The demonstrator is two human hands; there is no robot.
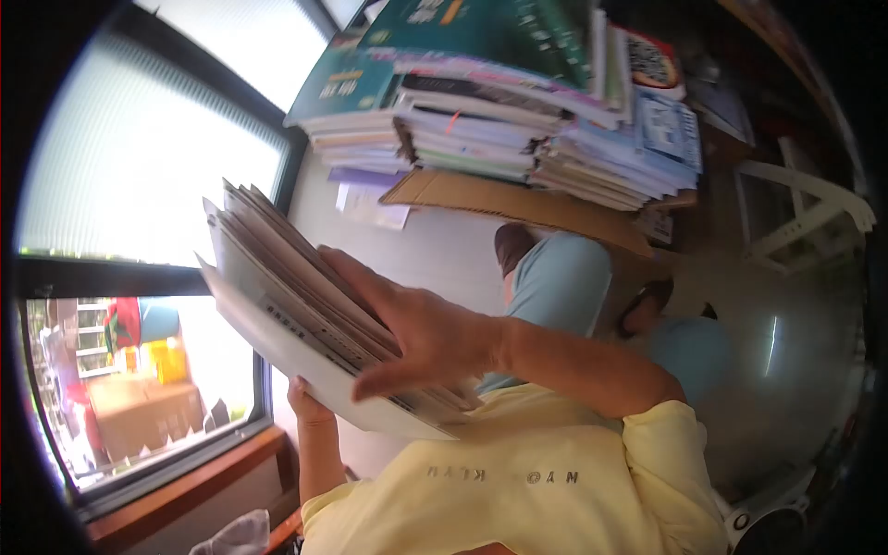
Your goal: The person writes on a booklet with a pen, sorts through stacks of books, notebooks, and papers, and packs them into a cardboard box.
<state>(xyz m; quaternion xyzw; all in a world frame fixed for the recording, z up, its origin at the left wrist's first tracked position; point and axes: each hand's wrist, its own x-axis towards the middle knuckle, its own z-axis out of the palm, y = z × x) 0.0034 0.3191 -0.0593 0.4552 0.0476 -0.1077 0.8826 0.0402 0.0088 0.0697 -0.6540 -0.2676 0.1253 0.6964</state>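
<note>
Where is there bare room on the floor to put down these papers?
Bare floor shows between the window frame, the cardboard and the left leg, and between the right leg and the white frame. Crowded: the book piles beyond the cardboard. What the papers hide, I cannot tell.

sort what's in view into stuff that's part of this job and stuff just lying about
Part of the job:
- bundle of books and papers, between both hands (left, right)
- piled books, probably

Apparently just lying about:
- white frame, far right
- grey cloth, bottom left
- brown box beyond the window
</note>
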